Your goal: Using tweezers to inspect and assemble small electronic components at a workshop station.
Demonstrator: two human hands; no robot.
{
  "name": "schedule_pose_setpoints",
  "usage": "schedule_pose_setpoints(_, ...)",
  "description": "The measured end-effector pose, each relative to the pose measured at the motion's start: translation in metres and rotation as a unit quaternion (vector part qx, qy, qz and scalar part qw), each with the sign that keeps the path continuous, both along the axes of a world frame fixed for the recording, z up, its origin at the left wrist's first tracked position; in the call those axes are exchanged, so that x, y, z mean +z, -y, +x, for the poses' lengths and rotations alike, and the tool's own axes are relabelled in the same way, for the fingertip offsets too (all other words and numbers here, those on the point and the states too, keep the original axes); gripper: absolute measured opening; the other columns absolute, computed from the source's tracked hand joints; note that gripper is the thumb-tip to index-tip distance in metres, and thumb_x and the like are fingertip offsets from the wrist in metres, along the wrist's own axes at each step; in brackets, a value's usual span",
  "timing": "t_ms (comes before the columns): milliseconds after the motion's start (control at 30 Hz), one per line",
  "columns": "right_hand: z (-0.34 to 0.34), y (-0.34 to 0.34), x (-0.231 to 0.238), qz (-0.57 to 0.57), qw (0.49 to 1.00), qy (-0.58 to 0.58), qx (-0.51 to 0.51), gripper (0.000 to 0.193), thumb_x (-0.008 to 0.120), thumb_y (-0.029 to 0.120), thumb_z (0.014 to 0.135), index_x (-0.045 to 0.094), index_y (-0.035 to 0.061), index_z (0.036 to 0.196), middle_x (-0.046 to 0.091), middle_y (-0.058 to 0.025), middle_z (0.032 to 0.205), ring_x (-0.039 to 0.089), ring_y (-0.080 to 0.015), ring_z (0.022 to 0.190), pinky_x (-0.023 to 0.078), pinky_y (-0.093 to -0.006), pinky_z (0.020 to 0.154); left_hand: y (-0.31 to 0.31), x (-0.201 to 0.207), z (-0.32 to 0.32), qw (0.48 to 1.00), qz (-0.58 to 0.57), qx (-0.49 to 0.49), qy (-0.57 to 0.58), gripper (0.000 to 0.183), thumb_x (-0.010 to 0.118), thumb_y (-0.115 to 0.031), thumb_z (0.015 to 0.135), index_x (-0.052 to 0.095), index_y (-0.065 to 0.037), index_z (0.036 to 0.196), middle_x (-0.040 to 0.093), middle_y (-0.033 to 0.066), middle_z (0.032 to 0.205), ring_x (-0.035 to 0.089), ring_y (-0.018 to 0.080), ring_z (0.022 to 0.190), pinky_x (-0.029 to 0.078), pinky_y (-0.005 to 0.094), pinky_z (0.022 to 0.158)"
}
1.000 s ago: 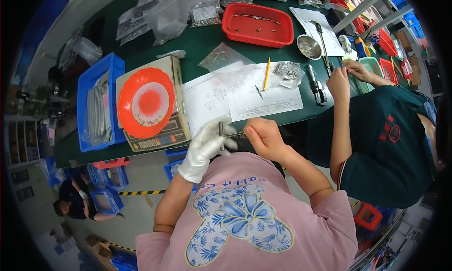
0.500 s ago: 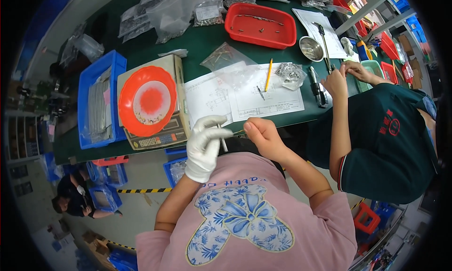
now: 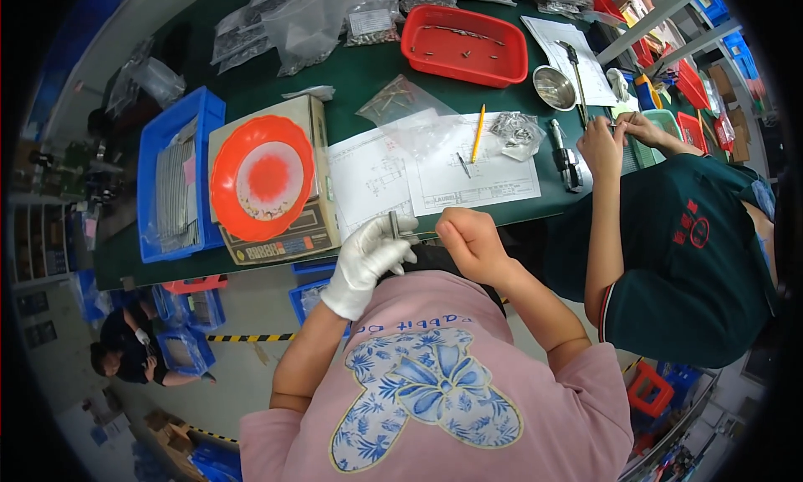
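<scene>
In front of my body, just off the table's near edge, my left hand [image 3: 372, 260] wears a white glove. Its fingers pinch a short metal rod [image 3: 394, 225], held nearly upright. Close by on the right is my bare right hand [image 3: 473, 243], closed with the thumb on top. A thin yellowish piece [image 3: 428, 233] sticks out of it toward the glove; the rest is hidden in the fist, so its kind is unclear. Beyond both hands lie drawing sheets [image 3: 477, 185] with a yellow pencil [image 3: 478, 135] and a small metal pin [image 3: 463, 165].
On the left, an orange-red plate [image 3: 224, 181] tops a cardboard-coloured box beside a blue bin [image 3: 155, 231]. Farther back are a red tray [image 3: 464, 72] and plastic bags [image 3: 305, 30]. A metal bowl [image 3: 554, 89] stands near a co-worker's hands [image 3: 604, 147] on the right.
My left hand has turned and lowered slightly to the left; the metal rod now stands higher in its fingers. My right hand stays almost in place.
</scene>
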State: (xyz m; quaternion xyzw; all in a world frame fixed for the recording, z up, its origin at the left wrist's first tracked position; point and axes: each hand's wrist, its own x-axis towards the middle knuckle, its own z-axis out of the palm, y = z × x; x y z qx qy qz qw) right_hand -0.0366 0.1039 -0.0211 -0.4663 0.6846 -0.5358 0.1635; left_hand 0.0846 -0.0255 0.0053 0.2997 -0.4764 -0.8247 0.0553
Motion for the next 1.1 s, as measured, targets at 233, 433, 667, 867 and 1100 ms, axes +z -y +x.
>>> schedule_pose_setpoints(233,0.003,-0.003,0.003,0.043,0.968,0.246,0.021,0.029,0.042,0.018,0.086,0.044,-0.0003,0.063,0.041,-0.0052,0.052,0.036,-0.0122,0.048,0.032,-0.0267,0.046,-0.001,-0.002,0.001,0.969,-0.217,0.042,-0.110,0.026,0.051,-0.002,0.077,0.049,-0.002,0.103,0.049,0.0072,0.102,0.053,0.0142,0.083,0.043,0.0255,0.069)
schedule_pose_setpoints(433,0.001,-0.001,0.002,0.062,0.957,0.282,0.010,0.030,0.041,0.018,0.086,0.043,-0.0002,0.062,0.041,-0.0038,0.053,0.036,-0.0099,0.052,0.032,-0.0249,0.049,0.005,-0.009,0.002,0.817,-0.532,-0.086,-0.206,0.030,0.055,-0.009,0.077,0.048,0.000,0.105,0.052,0.0073,0.098,0.050,0.0127,0.085,0.041,0.0238,0.071)
schedule_pose_setpoints(667,0.002,-0.002,0.006,0.053,0.976,0.209,0.019,0.031,0.040,0.019,0.087,0.042,0.0008,0.061,0.037,0.0000,0.052,0.033,-0.0081,0.051,0.031,-0.0237,0.048,0.001,-0.002,0.001,0.998,-0.005,-0.056,0.007,0.026,0.048,0.004,0.067,0.057,-0.001,0.091,0.052,0.0073,0.095,0.051,0.0111,0.081,0.041,0.0230,0.068)
schedule_pose_setpoints(867,0.003,-0.002,0.003,0.056,0.946,0.320,0.024,0.032,0.040,0.019,0.087,0.042,0.0006,0.062,0.038,-0.0008,0.052,0.034,-0.0084,0.050,0.032,-0.0237,0.048,-0.001,-0.012,0.003,0.914,-0.383,0.070,-0.116,0.022,0.049,-0.004,0.076,0.053,0.000,0.098,0.052,0.0065,0.089,0.052,0.0162,0.083,0.043,0.0269,0.073)
schedule_pose_setpoints(1100,0.000,-0.002,-0.001,0.054,0.914,0.402,0.022,0.031,0.041,0.019,0.087,0.042,0.0010,0.062,0.039,-0.0007,0.054,0.034,-0.0080,0.051,0.032,-0.0239,0.047,0.006,0.000,0.003,0.866,-0.459,-0.096,-0.175,0.020,0.052,0.001,0.067,0.061,-0.007,0.083,0.046,0.0138,0.105,0.046,0.0204,0.098,0.037,0.0292,0.084)
